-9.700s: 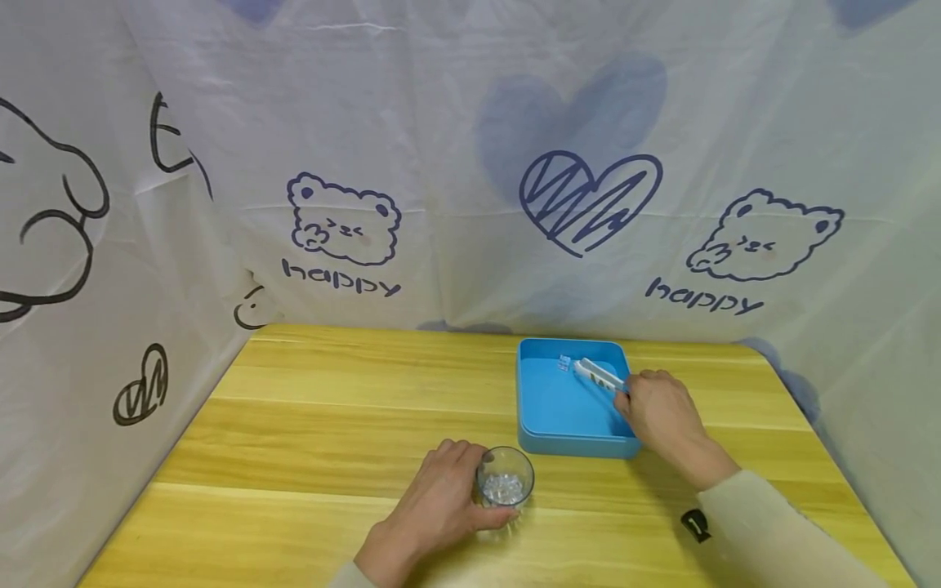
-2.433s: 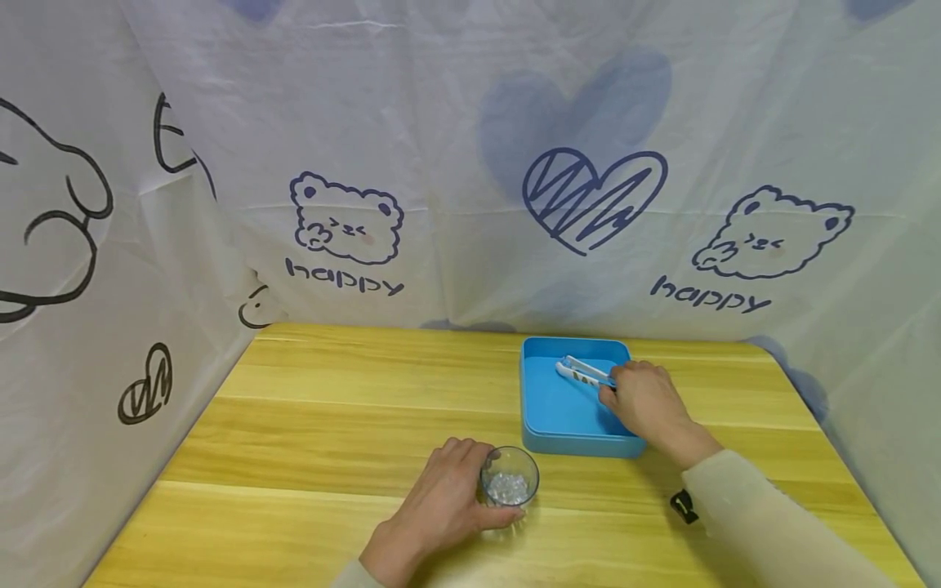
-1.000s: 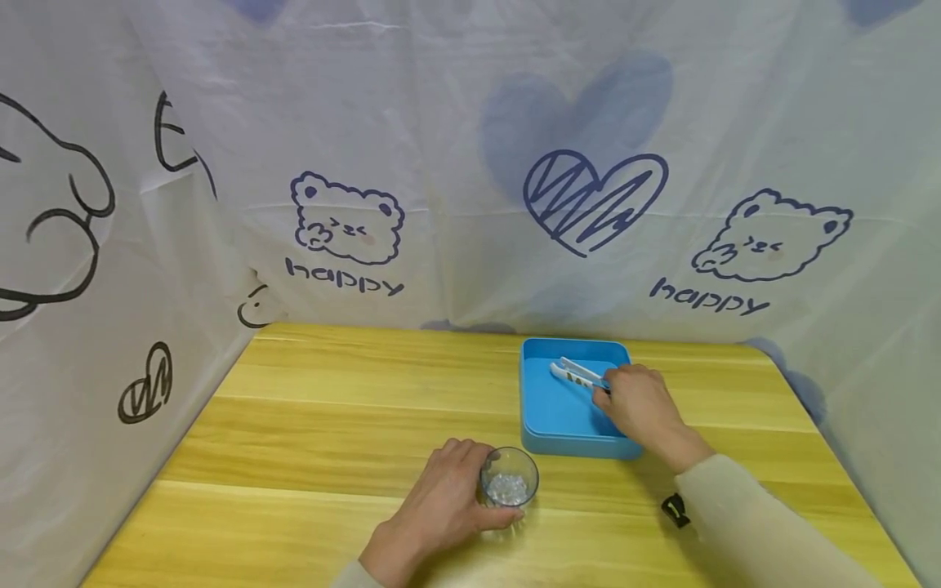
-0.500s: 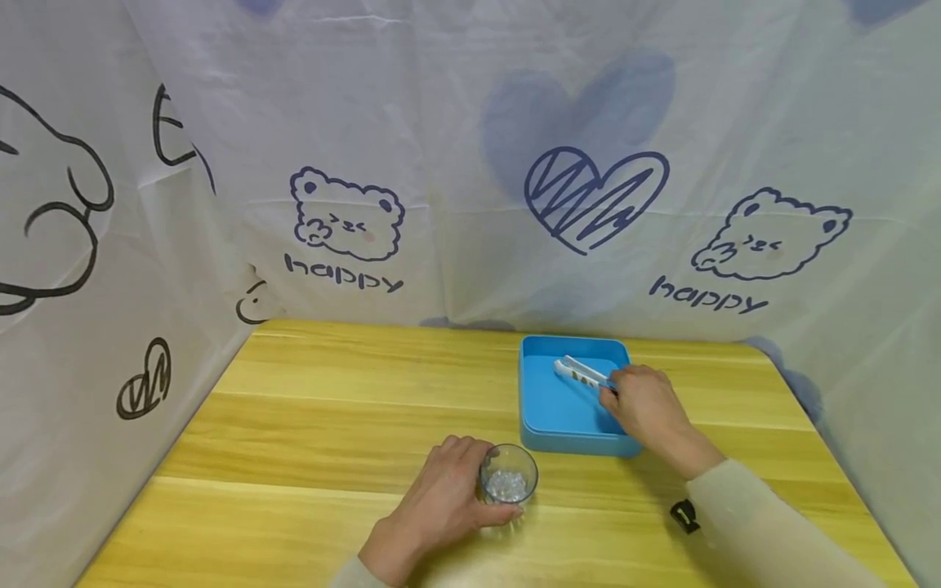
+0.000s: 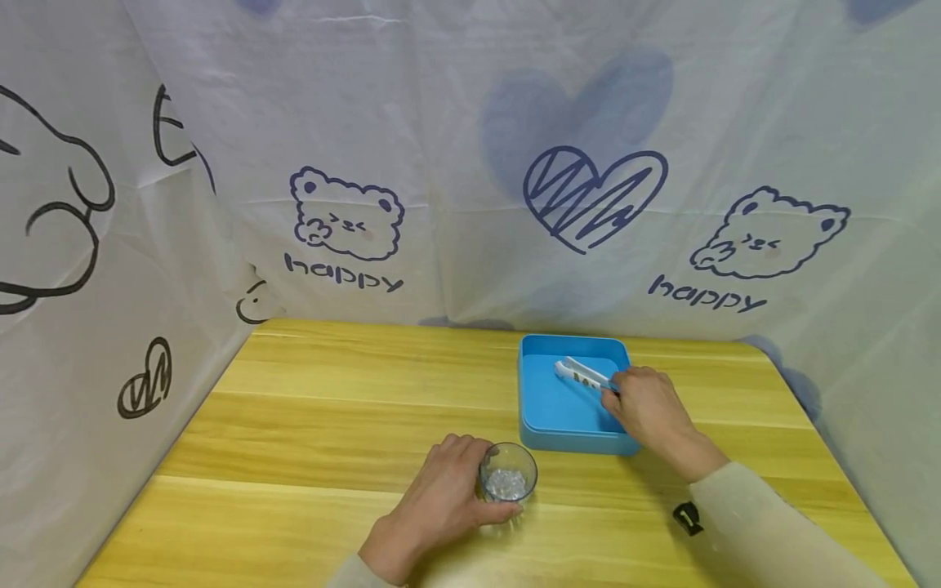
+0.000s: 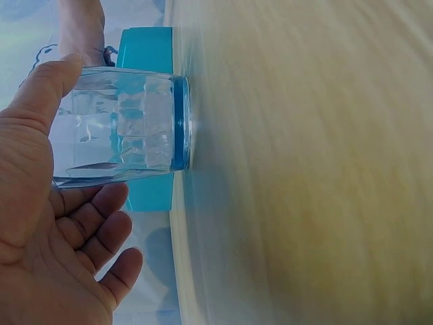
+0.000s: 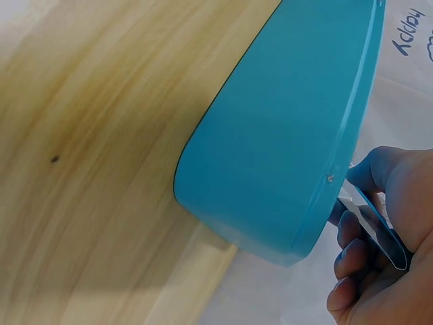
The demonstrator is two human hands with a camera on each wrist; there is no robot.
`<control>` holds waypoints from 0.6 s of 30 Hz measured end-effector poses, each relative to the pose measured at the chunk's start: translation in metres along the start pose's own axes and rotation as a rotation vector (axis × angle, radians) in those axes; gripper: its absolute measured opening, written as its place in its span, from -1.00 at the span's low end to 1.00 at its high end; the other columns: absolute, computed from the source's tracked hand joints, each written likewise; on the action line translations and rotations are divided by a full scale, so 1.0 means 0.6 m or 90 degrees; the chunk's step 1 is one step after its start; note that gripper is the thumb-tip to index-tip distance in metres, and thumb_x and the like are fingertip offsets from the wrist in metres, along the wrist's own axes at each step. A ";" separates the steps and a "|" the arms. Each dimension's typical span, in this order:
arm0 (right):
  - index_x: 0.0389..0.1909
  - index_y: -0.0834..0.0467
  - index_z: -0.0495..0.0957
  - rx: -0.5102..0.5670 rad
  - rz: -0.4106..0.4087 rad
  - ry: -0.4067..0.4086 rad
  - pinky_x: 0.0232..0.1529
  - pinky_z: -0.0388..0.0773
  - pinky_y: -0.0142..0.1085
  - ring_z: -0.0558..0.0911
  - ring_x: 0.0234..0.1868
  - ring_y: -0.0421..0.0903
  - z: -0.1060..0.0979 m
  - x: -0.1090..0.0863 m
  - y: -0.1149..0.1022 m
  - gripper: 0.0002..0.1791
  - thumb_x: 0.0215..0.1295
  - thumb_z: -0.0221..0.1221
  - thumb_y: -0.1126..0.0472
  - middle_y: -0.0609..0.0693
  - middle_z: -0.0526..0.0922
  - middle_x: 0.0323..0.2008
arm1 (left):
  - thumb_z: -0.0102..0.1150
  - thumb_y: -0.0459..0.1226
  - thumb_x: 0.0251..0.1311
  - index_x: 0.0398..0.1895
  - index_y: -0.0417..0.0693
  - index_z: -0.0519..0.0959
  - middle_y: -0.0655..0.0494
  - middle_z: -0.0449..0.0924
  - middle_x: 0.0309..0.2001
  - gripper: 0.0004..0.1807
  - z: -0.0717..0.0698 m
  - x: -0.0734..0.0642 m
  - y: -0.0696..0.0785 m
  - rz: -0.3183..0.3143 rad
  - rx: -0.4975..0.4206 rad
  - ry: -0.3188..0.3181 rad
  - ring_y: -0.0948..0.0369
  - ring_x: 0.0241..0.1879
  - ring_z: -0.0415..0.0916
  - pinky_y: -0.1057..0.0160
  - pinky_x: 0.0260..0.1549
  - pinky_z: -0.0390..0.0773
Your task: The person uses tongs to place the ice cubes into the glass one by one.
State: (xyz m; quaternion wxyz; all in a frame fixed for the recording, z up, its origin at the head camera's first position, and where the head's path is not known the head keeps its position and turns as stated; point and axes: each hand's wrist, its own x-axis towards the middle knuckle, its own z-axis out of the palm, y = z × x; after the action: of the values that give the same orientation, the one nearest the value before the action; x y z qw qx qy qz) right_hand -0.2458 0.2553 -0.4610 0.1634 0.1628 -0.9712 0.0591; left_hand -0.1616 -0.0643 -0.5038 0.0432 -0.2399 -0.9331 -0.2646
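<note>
My left hand (image 5: 444, 498) holds a clear drinking glass (image 6: 128, 128), thumb on one side and fingers on the other. The glass stands upright on the table, with small clear pieces (image 5: 506, 483) at its bottom. My right hand (image 5: 650, 408) reaches over the right side of a blue square tray (image 5: 577, 442) and grips tongs (image 5: 588, 374) with white tips. The tips point left, low in the tray; whether anything sits between them I cannot tell. In the right wrist view, the tongs' bent end (image 7: 396, 254) lies within the curled fingers, beyond the tray's wall.
A small black tag (image 5: 688, 518) lies on the wooden table (image 5: 316, 408) beside the right sleeve (image 5: 764, 523). A white cloth (image 5: 441, 122) with printed bears and hearts hangs behind the table and along its sides.
Clear pieces visible on the tray floor 9.7 seconds ago no longer show there. Since then the tongs have shifted left; in the last second they edged slightly right. The left hand stays on the glass.
</note>
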 end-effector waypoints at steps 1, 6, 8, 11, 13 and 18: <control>-0.69 0.06 0.30 0.000 -0.001 0.001 -0.38 0.28 -0.16 0.32 -0.55 -0.07 -0.001 -0.001 0.000 -0.55 0.39 0.24 0.22 -0.06 0.24 -0.66 | 0.53 0.30 -0.01 0.21 0.01 0.59 0.18 0.64 0.04 -0.18 0.000 0.000 0.000 0.000 0.000 0.000 0.22 0.03 0.46 0.09 0.13 0.48; -0.70 0.07 0.28 0.007 -0.006 0.010 -0.37 0.27 -0.18 0.30 -0.55 -0.08 -0.006 -0.007 0.000 -0.54 0.38 0.24 0.23 -0.06 0.23 -0.66 | 0.53 0.29 -0.01 0.20 0.01 0.59 0.18 0.65 0.05 -0.18 0.000 0.000 0.000 0.001 0.000 0.003 0.21 0.04 0.47 0.07 0.14 0.48; -0.69 0.07 0.28 0.009 -0.006 0.015 -0.37 0.26 -0.19 0.30 -0.55 -0.08 -0.011 -0.012 -0.001 -0.54 0.38 0.24 0.24 -0.06 0.22 -0.66 | 0.53 0.29 -0.01 0.20 0.01 0.60 0.18 0.65 0.05 -0.18 0.000 0.000 0.000 0.003 0.000 0.004 0.21 0.04 0.47 0.07 0.14 0.48; -0.69 0.06 0.28 0.008 -0.012 0.026 -0.37 0.27 -0.19 0.29 -0.54 -0.08 -0.019 -0.021 -0.002 -0.55 0.37 0.25 0.24 -0.07 0.22 -0.65 | 0.53 0.30 -0.01 0.20 0.01 0.59 0.18 0.65 0.05 -0.18 0.000 -0.001 0.001 0.005 0.000 0.005 0.21 0.04 0.47 0.08 0.13 0.48; -0.69 0.05 0.26 0.009 -0.022 0.035 -0.38 0.26 -0.20 0.28 -0.54 -0.09 -0.025 -0.027 -0.005 -0.54 0.36 0.25 0.26 -0.08 0.20 -0.66 | 0.52 0.30 -0.01 0.20 0.02 0.59 0.18 0.65 0.05 -0.19 0.000 -0.001 0.001 0.006 0.000 0.004 0.22 0.04 0.47 0.08 0.12 0.48; -0.71 0.04 0.21 0.021 -0.040 0.049 -0.40 0.20 -0.24 0.24 -0.55 -0.11 -0.040 -0.042 -0.013 -0.51 0.34 0.25 0.28 -0.10 0.15 -0.66 | 0.52 0.30 -0.01 0.19 0.03 0.59 0.20 0.64 0.03 -0.19 -0.001 -0.001 0.001 0.004 -0.002 0.004 0.22 0.04 0.46 0.09 0.12 0.48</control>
State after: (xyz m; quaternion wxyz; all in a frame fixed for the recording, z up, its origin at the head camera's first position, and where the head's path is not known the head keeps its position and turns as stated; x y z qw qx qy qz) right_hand -0.2134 0.2598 -0.4465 0.2001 0.1937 -0.9574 0.0763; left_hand -0.1608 -0.0645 -0.5028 0.0463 -0.2420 -0.9318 -0.2667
